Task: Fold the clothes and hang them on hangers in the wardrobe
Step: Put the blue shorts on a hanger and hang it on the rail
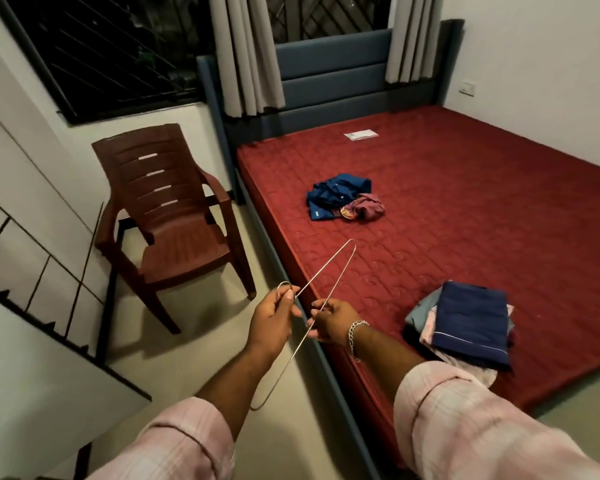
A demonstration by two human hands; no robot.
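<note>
A thin metal wire hanger is held in front of me over the gap between chair and bed. My left hand pinches it near the hook. My right hand, with a chain bracelet on the wrist, pinches the lower wire. On the red mattress near its front edge lies a stack of folded clothes with a navy piece on top. Farther back sits a crumpled pile of blue and pink clothes.
A brown plastic chair stands on the floor left of the bed. A white cabinet or wardrobe door fills the left edge. A small white packet lies near the blue headboard. Curtains hang over the dark windows.
</note>
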